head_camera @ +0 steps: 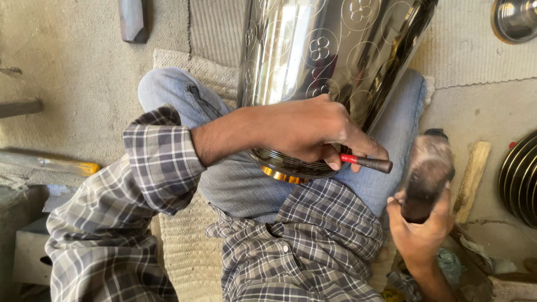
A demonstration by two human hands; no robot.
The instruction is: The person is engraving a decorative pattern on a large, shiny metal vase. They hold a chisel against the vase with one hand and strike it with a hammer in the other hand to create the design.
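A large shiny metal vessel (330, 50) with engraved flower and circle patterns lies across my lap, its ringed rim with a brass band near my belly. My left hand (305, 131) rests on the vessel's lower end and grips a small chisel (369, 163) with a red band and dark tip, pointing right. My right hand (419, 226) is shut on a dark hammer (428, 170), blurred, just to the right of the chisel's end. I wear a checked shirt and blue jeans.
A woven mat (184, 246) lies under me on the concrete floor. A wooden piece (471, 179) and a ribbed dark metal object (520, 176) sit at the right. A steel bowl (514, 19) is top right. A yellow-ended tool (50, 163) lies at left.
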